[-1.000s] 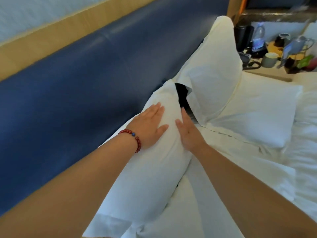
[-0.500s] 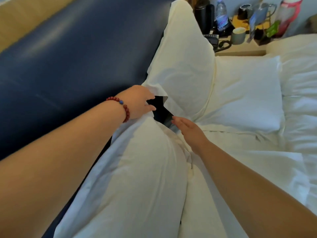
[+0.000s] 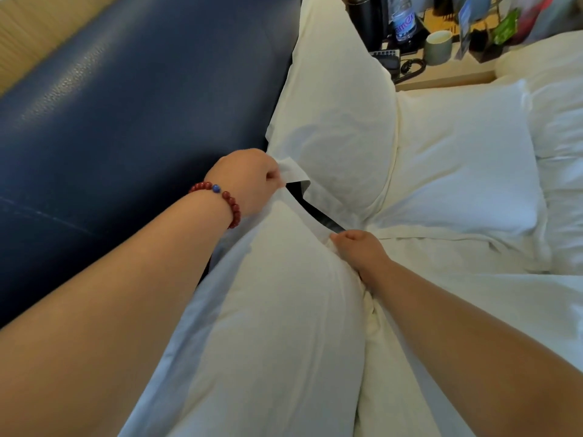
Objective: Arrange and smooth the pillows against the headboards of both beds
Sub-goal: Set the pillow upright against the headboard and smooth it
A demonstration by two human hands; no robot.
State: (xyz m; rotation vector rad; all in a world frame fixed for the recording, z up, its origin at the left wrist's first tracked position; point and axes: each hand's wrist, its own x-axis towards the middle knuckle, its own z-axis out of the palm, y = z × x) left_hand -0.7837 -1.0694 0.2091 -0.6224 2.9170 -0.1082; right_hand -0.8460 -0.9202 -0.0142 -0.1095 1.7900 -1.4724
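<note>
A white near pillow leans against the dark blue padded headboard. My left hand, with a red bead bracelet at the wrist, grips the pillow's top far corner with curled fingers. My right hand pinches the pillow's lower far corner by the mattress. Beyond a dark gap stands a second white pillow, upright against the headboard. A third pillow lies flat beside it on the white sheet.
A wooden nightstand at the upper right carries a water bottle, a grey-green cup, a black phone and other small items. Another white pillow shows at the far right edge.
My hands went from lying flat on the near pillow to gripping its two far corners. The view moved closer and further along the headboard.
</note>
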